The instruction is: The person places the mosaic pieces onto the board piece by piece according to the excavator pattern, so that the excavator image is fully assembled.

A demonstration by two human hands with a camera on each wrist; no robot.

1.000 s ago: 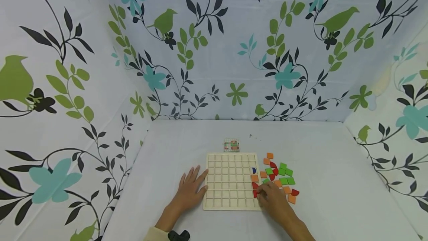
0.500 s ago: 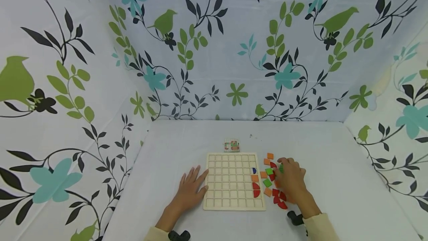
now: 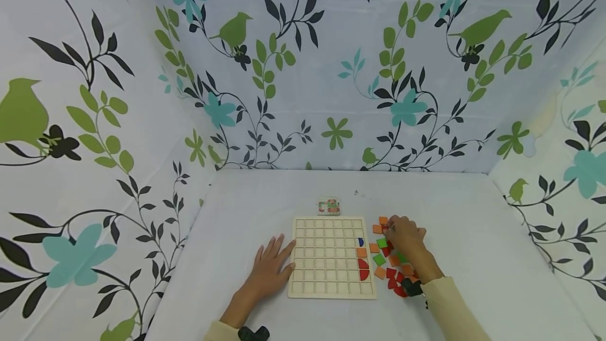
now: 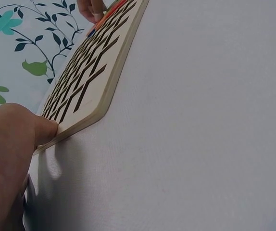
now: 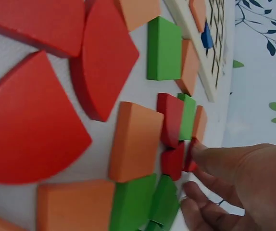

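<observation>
My left hand (image 3: pixel 271 267) lies with fingers spread against the left edge of the wooden grid board (image 3: pixel 326 257). In the left wrist view, its thumb (image 4: pixel 45 130) touches the board's edge. My right hand (image 3: pixel 408 238) is over the loose pieces right of the board, its fingers curled. Thumb and fingers pinch a red quarter-circle piece (image 5: pixel 191 156), partly hidden, beside another red piece (image 5: pixel 172 161). Along the board's right column sit a blue piece (image 3: pixel 361 242), an orange square (image 3: pixel 362 252) and two red quarter-circle pieces (image 3: pixel 363 269).
Orange squares (image 3: pixel 380 272), green squares (image 3: pixel 379 260) and red rounded pieces (image 3: pixel 400 291) lie scattered right of the board, several under the right hand. A small picture card (image 3: pixel 329 206) lies behind the board. Patterned cloth (image 3: pixel 303 67) hangs around the white table (image 3: pixel 246 193).
My right hand has left the red pieces on the board's right column, moved right over the loose pieces, then up to their far end. The left hand has stayed put.
</observation>
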